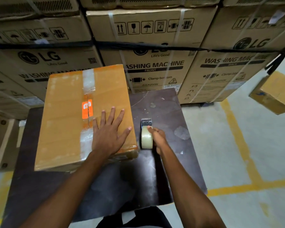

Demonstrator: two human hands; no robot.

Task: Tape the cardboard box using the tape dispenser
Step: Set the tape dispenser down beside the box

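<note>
A brown cardboard box (pixel 62 116) lies on the left part of a dark table (pixel 163 109). Clear tape and an orange sticker run along its top seam. My left hand (pixel 109 134) rests flat on the box's near right corner, fingers spread. Just right of the box, on the table, stands the tape dispenser (pixel 146 134) with a roll of clear tape and a metal blade end pointing away from me. My right hand (pixel 158 137) is closed around the dispenser's handle, with one finger lying over the roll.
Large strapped washing machine cartons (pixel 155 51) are stacked right behind the table. A smaller cardboard box (pixel 273 94) is at the right edge of view. Grey floor with yellow lines (pixel 237 137) lies to the right of the table.
</note>
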